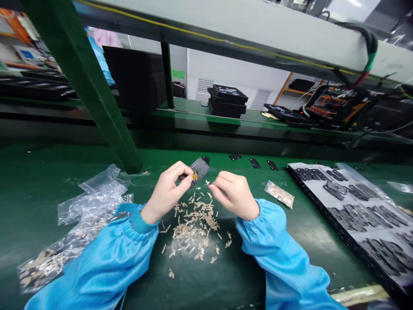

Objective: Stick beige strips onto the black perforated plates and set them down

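- Above the middle of the green bench mat (48, 185), the left hand (167, 193) is closed around a small grey plate (200, 169), gripping its lower end between thumb and fingers.
- The plate lies just past the fingertips of that hand, tilted, with its long axis running from near-left up to far-right. A yellow patch (195, 175) shows on its near end, and a black tab (205, 160) sits at its far corner.
- The right hand (235, 195) is nearly closed, its fingertips (210, 186) pinched together just beside the plate's lower edge. Whether they hold a sliver is too small to tell. The left hand is the nearer to the plate, and the right lies to its right and slightly nearer the body.
- Directly below both hands lies a loose scatter of tan strips (195, 228).
- Blue gown sleeves (106, 262) with gathered cuffs run back from both wrists.
- To the left lie crumpled clear plastic bags (93, 202), with tan pieces (41, 269) inside the nearest.
- To the right are a small foil-like bag (279, 194) and a black tray (348, 219) of dark parts on a grey sheet.
- Small black pieces (254, 163) line the mat's far edge.
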Demonstrator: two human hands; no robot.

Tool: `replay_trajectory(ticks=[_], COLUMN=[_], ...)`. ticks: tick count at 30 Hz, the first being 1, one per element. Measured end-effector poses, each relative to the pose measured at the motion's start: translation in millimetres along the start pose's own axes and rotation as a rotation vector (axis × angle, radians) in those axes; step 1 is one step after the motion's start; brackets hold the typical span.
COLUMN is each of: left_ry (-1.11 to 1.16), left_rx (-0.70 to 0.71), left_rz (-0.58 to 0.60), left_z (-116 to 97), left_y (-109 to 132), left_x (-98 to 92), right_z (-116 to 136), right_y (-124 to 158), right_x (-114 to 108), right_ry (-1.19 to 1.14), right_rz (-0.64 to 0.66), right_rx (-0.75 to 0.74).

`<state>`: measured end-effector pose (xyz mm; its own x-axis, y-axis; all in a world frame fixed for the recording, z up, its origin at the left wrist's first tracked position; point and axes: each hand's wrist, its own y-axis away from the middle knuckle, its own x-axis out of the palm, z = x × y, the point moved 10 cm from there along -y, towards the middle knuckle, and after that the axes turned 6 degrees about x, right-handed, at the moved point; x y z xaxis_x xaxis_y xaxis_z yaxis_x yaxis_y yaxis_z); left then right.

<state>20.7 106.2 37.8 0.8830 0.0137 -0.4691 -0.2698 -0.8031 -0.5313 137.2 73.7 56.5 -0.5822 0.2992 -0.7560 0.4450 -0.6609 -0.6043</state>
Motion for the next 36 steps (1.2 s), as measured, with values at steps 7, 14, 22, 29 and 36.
replay_trajectory(ticks=[7,14,22,29,36], left_ry=[0.323,0.364,0.153,-0.190,-0.300], left_rx=[-0.103,-0.119,-0.041,0.214,0.323], left_rz=[0.139,0.207,-0.124,-0.249,-0.264], left_z=[3.2,-4.7,-7.7,-49.6,-67.7], left_y=[4.9,8.0,10.1,22.4,26.2], left_x=[21.6,31.3,-1.4,-10.3,-8.9], right_z=[18.7,25.6,-12.1,-10.0,-0.5], right_y=[4.9,9.0,3.2,8.4,9.2], right_x=[-4.4,-17.2,-21.8,-11.7,-18.0], right_ry=[0.045,0.012,-0.392,-0.532,-0.392], right_rz=[-0.120,-0.261,-0.243,-0.251,-0.291], right_rx=[-0.150,-0.176,0.226,0.344,0.275])
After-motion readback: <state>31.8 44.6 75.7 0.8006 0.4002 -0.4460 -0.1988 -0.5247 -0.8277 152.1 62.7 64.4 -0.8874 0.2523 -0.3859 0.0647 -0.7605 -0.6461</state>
